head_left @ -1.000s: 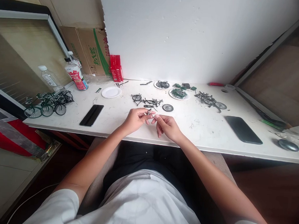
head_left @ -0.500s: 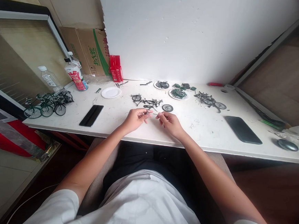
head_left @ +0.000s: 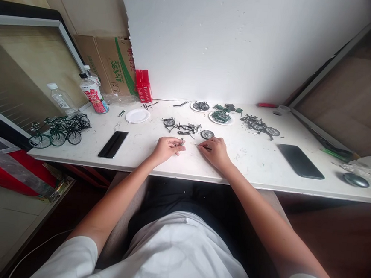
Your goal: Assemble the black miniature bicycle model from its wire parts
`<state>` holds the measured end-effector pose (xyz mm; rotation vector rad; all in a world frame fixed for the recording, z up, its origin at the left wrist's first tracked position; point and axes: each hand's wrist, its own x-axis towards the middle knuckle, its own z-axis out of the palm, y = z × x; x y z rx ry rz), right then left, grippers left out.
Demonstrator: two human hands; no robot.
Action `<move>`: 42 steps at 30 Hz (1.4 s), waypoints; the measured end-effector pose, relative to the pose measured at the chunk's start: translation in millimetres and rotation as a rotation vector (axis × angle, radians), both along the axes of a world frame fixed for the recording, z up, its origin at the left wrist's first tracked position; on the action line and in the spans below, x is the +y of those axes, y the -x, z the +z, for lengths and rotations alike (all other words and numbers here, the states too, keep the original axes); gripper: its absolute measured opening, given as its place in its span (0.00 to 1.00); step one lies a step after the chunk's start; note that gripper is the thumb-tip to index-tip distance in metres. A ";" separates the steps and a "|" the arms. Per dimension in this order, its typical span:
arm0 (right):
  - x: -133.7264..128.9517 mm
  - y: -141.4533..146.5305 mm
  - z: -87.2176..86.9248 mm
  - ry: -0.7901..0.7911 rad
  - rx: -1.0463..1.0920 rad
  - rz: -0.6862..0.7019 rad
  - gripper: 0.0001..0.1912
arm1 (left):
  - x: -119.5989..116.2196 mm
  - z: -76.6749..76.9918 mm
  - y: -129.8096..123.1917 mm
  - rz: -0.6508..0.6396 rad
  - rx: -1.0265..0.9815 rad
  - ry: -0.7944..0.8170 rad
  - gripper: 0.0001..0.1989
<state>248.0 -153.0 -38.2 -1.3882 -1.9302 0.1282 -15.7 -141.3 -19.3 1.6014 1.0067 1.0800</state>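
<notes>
My left hand (head_left: 168, 149) is closed in a pinch on a small metal part (head_left: 182, 141), whose kind is too small to make out. Thumb and fingers of my right hand (head_left: 215, 153) are closed on a thin tool (head_left: 208, 148) with a dark handle, like a small screwdriver; its tip points left, apart from the metal part. Just beyond my hands lie a dark model bicycle frame (head_left: 186, 127), a loose spoked wheel (head_left: 207, 134) and a short dark piece (head_left: 184, 133). Part of the tool is hidden by my fingers.
Finished-looking model bicycles (head_left: 59, 132) stand at the left, near a phone (head_left: 113, 144) and bottles (head_left: 94, 95). A white paper plate (head_left: 137, 115), plates of parts (head_left: 221, 117) and a dark parts pile (head_left: 260, 124) lie farther back. At right are a dark tablet-like slab (head_left: 301, 161) and a mouse (head_left: 355, 180).
My right hand has drawn the thin tool back to the right and lowered toward the table, away from the metal part. My left hand has dropped slightly, keeping its pinch.
</notes>
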 end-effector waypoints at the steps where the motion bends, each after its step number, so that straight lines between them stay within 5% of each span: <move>1: -0.2 0.3 0.1 0.003 0.000 -0.002 0.15 | 0.3 -0.6 -0.2 0.008 -0.008 0.007 0.31; 8: -5.4 5.3 6.1 -0.025 0.014 0.004 0.14 | 0.8 -2.9 -1.6 0.009 -0.051 0.070 0.33; 16: -26.7 30.0 26.5 -0.034 0.147 0.247 0.18 | -8.3 -6.3 -6.4 -0.055 0.051 0.024 0.38; 27: -24.7 33.2 18.0 -0.023 0.302 0.292 0.16 | -24.8 -0.6 -17.5 -0.140 0.169 -0.196 0.38; 30: -23.8 34.4 18.7 0.015 0.338 0.228 0.16 | -8.8 3.2 -2.8 -0.105 0.247 -0.220 0.32; 35: -21.0 35.9 17.9 0.088 0.384 0.187 0.16 | 48.7 -0.1 39.8 0.242 0.418 -0.258 0.20; 42: -19.4 35.0 16.1 0.106 0.367 0.194 0.16 | 121.3 11.6 51.4 0.494 0.743 -0.028 0.18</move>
